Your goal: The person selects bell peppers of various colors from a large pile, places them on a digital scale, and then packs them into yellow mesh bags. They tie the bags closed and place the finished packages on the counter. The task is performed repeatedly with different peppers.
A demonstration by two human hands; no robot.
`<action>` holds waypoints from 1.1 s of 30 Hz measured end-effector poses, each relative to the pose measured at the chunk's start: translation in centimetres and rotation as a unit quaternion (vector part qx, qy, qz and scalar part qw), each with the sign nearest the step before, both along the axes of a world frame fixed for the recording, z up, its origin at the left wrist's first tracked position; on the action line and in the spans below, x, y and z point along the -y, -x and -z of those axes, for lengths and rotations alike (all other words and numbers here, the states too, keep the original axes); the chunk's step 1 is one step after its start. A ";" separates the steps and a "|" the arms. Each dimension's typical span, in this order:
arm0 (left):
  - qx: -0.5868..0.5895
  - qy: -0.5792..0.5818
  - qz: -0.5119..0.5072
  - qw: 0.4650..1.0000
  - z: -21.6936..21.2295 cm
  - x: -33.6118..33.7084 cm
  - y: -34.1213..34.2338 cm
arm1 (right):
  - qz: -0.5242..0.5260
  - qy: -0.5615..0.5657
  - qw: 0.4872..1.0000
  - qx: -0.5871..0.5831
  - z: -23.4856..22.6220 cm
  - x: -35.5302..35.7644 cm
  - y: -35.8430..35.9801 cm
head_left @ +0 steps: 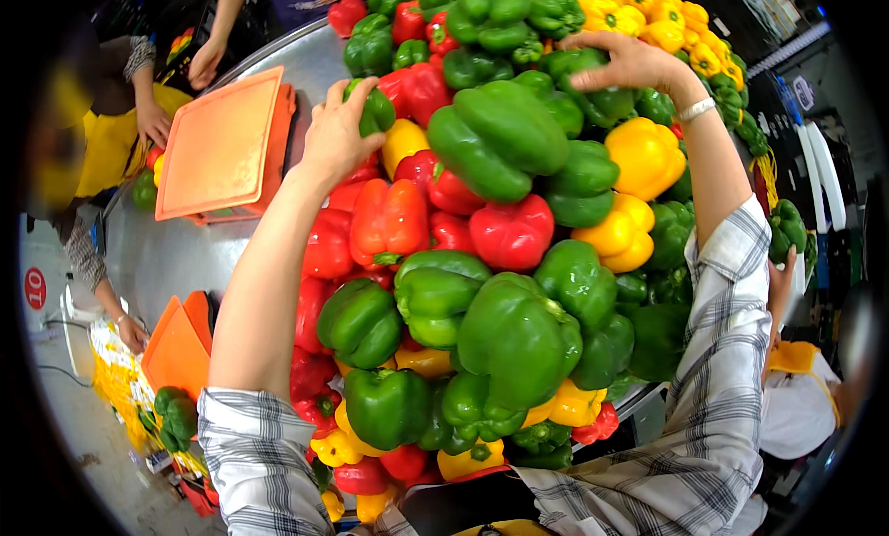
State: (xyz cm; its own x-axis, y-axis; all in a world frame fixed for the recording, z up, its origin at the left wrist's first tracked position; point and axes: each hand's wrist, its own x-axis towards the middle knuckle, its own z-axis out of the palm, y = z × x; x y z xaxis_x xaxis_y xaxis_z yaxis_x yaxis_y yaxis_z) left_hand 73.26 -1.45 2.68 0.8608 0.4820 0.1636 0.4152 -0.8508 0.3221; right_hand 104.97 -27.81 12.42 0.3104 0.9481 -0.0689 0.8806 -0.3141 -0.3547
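A heap of red, green and yellow bell peppers lies before me on a metal table (190,258). At the heap's upper left, my left hand (338,133) curls its fingers and thumb round a small green bell pepper (376,113). On the far right side, my right hand (630,68) spreads over a green bell pepper (607,102), thumb apart from the fingers. Between the hands sits a large green bell pepper (500,138). A red bell pepper (511,232) and a yellow bell pepper (645,158) lie nearer to me.
An orange lidded crate (222,147) stands left of the heap, with another orange container (178,346) below it. Other people's hands (206,63) show at the upper left and left edge. More yellow peppers (667,26) are piled at the far right, and a person (801,397) is at the right.
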 end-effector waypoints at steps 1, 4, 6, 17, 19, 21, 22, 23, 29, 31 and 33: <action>0.039 0.021 0.010 0.999 0.6 -1.3 0.3 | 0.024 0.033 0.997 0.058 0.4 -0.2 0.4; 0.124 0.143 -0.065 0.980 1.9 -4.2 1.3 | 0.099 0.079 0.992 -0.008 -1.2 -0.9 2.0; 0.122 0.105 -0.073 0.984 1.6 -4.3 1.7 | 0.134 0.078 0.988 -0.017 -1.2 -0.2 1.1; 0.076 0.106 0.032 0.991 1.2 -1.8 4.8 | 0.083 -0.002 0.981 0.177 -0.7 -0.1 5.8; 0.056 0.144 0.034 0.987 -1.1 -0.4 6.9 | 0.049 -0.053 0.982 0.176 0.2 0.6 7.0; 0.055 0.201 0.030 0.978 -2.3 0.6 9.7 | 0.029 -0.070 0.986 0.149 0.0 1.5 9.9; 0.054 0.217 0.027 0.974 -3.0 1.2 11.3 | 0.028 -0.067 0.990 0.125 0.0 1.9 11.1; 0.051 0.232 0.025 0.971 -4.2 2.1 13.1 | 0.014 0.004 0.984 0.177 0.6 2.4 11.4; 0.057 0.273 -0.017 0.960 -9.7 7.0 24.1 | 0.040 -0.073 0.992 0.097 -2.2 6.3 14.9; 0.060 0.279 -0.039 0.958 -11.3 9.3 28.2 | 0.029 -0.029 0.992 0.117 -4.3 7.9 17.6; 0.054 0.274 -0.070 0.958 -11.7 11.6 32.4 | 0.024 0.015 0.989 0.143 -6.1 9.0 20.6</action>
State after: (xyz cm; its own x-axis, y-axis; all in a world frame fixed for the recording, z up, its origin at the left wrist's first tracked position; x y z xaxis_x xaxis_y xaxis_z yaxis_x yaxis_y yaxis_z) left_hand 40.83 -13.00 14.39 0.7741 0.6299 -0.0632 0.4522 -0.4805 0.7514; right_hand 84.40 -36.85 18.54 0.3657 0.9307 0.0005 0.9275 -0.3644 -0.0838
